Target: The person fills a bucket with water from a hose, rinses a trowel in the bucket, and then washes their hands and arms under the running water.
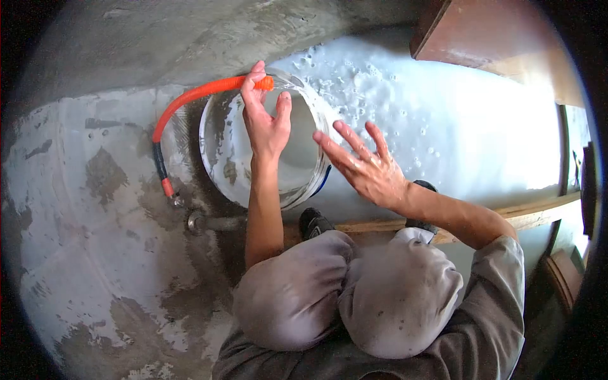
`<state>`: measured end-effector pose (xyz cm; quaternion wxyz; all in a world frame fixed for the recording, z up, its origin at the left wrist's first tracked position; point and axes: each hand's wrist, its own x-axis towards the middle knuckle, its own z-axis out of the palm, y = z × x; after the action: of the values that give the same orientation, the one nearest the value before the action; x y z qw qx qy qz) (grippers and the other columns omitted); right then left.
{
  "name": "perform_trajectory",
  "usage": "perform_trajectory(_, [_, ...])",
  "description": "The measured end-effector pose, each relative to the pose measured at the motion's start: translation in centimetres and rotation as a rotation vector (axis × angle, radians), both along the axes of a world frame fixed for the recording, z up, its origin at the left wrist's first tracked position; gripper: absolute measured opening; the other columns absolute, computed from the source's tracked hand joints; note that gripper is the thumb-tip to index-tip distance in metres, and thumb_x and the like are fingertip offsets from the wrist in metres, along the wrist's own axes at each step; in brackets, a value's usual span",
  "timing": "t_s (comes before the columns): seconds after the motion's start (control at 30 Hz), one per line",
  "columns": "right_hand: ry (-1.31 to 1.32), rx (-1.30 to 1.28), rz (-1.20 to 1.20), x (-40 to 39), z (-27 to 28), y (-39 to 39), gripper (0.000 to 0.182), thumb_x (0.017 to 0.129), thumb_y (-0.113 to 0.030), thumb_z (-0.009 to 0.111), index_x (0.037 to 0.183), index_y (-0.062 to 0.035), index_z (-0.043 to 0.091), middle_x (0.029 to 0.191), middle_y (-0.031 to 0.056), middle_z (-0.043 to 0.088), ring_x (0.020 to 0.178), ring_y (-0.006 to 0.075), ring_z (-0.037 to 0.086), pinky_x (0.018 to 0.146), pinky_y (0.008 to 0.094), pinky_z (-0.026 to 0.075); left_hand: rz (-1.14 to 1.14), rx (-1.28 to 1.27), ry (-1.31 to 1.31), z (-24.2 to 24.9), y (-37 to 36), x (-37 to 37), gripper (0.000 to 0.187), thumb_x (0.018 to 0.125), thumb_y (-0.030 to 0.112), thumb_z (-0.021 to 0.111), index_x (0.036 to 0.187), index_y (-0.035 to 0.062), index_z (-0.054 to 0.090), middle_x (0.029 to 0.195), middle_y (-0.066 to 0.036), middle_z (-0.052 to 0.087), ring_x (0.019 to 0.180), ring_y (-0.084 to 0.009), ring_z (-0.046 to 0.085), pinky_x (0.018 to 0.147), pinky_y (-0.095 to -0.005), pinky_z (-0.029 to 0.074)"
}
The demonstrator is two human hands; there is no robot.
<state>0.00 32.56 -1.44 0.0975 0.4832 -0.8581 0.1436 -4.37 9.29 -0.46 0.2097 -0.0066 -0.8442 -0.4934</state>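
The left hand point(267, 130) has its fingers at an orange hose point(202, 90), holding it near its open end, while the thumb stands away from the hose, so the hand is only partly closed. The right hand point(370, 174) is open and holds nothing; its fingers are spread, wet and pointing up and to the left, just beside the right side of a bucket's rim. The large, round, whitish bucket point(216, 149) lies beneath the left hand and forearm, with grey smears on its wall and a small blue patch low on its right side. Clear water point(290, 84) spurts from the hose end toward the right, across the upper rim. Right of the bucket spreads a pale, shiny wet surface point(468, 120) dotted with bubbles and splashes. The hose curves down on the left, through a black section, to a metal fitting point(177, 202) near a metal pipe point(221, 223). Around them is a stained grey concrete floor point(82, 253). The person's bent knees point(399, 297), in grey trousers, fill the lower middle, with dark shoes point(315, 223) beyond them near a wooden plank point(535, 213). A brown board point(484, 35) juts in at the upper right.
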Motion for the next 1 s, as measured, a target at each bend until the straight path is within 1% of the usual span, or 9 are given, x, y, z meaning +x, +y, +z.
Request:
perform_trajectory(0.03, [0.010, -0.069, 0.026, 0.1, 0.0, 0.0, 0.049, 0.088, -0.016, 0.058, 0.137, -0.0159, 0.057, 0.160, 0.0027, 0.029, 0.149, 0.0285, 0.023, 0.114, 0.0560, 0.028, 0.002, -0.005, 0.001, 0.1, 0.1, 0.1, 0.050, 0.087, 0.000, 0.061, 0.131, 0.0022, 0.037, 0.147, -0.026, 0.041, 0.134, -0.0346, 0.045, 0.111, -0.0434, 0.037])
perform_trajectory(0.13, [-0.351, -0.162, 0.067, -2.7, 0.5, 0.2, 0.043, 0.093, -0.022, 0.056, 0.134, -0.0111, 0.056, 0.158, 0.0051, 0.031, 0.149, 0.0268, 0.025, 0.114, 0.0560, 0.027, 0.011, -0.032, 0.019, 0.2, 0.2, 0.0, 0.048, 0.087, -0.001, 0.059, 0.130, 0.0020, 0.037, 0.148, -0.027, 0.041, 0.133, -0.0355, 0.046, 0.111, -0.0434, 0.037])
perform_trajectory(0.17, [-0.462, -0.315, 0.078, -3.8, -0.9, -0.7, 0.040, 0.096, -0.022, 0.052, 0.134, -0.0081, 0.054, 0.154, 0.0111, 0.038, 0.148, 0.0296, 0.027, 0.113, 0.0562, 0.030, 0.020, -0.041, 0.028, 0.0, 0.2, 0.0, 0.048, 0.087, -0.001, 0.058, 0.130, 0.0019, 0.038, 0.148, -0.027, 0.042, 0.132, -0.0357, 0.046, 0.111, -0.0435, 0.037])
perform_trajectory(0.27, [-0.433, -0.403, -0.001, -6.8, -2.1, -3.4, 0.041, 0.099, -0.027, 0.048, 0.133, -0.0064, 0.055, 0.150, 0.0119, 0.044, 0.147, 0.0319, 0.027, 0.115, 0.0553, 0.028, 0.047, -0.150, 0.057, -0.5, -0.3, -0.3, 0.047, 0.086, -0.002, 0.055, 0.129, 0.0024, 0.038, 0.147, -0.029, 0.043, 0.129, -0.0391, 0.049, 0.107, -0.0441, 0.039])
perform_trajectory(0.43, [-0.226, -0.275, 0.088, -13.4, -2.7, -7.7, 0.047, 0.102, -0.036, 0.039, 0.134, -0.0079, 0.058, 0.151, 0.0070, 0.045, 0.148, 0.0321, 0.024, 0.117, 0.0556, 0.024, 0.064, -0.229, 0.052, -0.4, -0.5, -0.1, 0.048, 0.084, -0.003, 0.055, 0.129, 0.0032, 0.039, 0.146, -0.027, 0.044, 0.126, -0.0425, 0.051, 0.105, -0.0442, 0.040])
perform_trajectory(0.5, [-0.258, -0.255, 0.169, -14.8, -2.3, -8.2, 0.049, 0.103, -0.039, 0.035, 0.136, -0.0098, 0.057, 0.154, 0.0043, 0.041, 0.149, 0.0315, 0.021, 0.117, 0.0567, 0.022, 0.053, -0.206, 0.017, -0.3, -0.5, 0.2, 0.049, 0.085, -0.005, 0.052, 0.131, 0.0026, 0.038, 0.146, -0.026, 0.044, 0.132, -0.0379, 0.047, 0.110, -0.0442, 0.036])
perform_trajectory(0.6, [-0.271, -0.170, 0.240, -14.3, -1.1, -4.8, 0.049, 0.103, -0.039, 0.036, 0.137, -0.0113, 0.058, 0.157, 0.0033, 0.036, 0.150, 0.0310, 0.020, 0.118, 0.0569, 0.022, 0.052, -0.191, 0.005, -0.1, -0.5, 0.0, 0.049, 0.086, -0.006, 0.051, 0.132, 0.0025, 0.037, 0.146, -0.025, 0.045, 0.134, -0.0359, 0.045, 0.113, -0.0440, 0.034])
perform_trajectory(0.77, [-0.037, 0.039, 0.202, -12.1, 0.9, -2.1, 0.047, 0.094, -0.023, 0.053, 0.140, -0.0169, 0.055, 0.160, 0.0008, 0.031, 0.150, 0.0271, 0.021, 0.118, 0.0554, 0.024, 0.056, -0.147, 0.007, -0.2, -0.2, -0.1, 0.050, 0.084, -0.007, 0.050, 0.132, 0.0028, 0.038, 0.146, -0.024, 0.045, 0.133, -0.0357, 0.046, 0.112, -0.0435, 0.035])
perform_trajectory(1.0, [0.212, 0.198, 0.168, -15.1, -0.6, -7.2, 0.051, 0.098, -0.023, 0.049, 0.147, -0.0135, 0.044, 0.157, 0.0016, 0.036, 0.145, 0.0272, 0.032, 0.116, 0.0516, 0.031, 0.078, -0.237, 0.013, -0.5, -0.8, -0.1, 0.054, 0.078, -0.012, 0.047, 0.130, 0.0032, 0.039, 0.146, -0.024, 0.045, 0.130, -0.0351, 0.048, 0.111, -0.0427, 0.036])
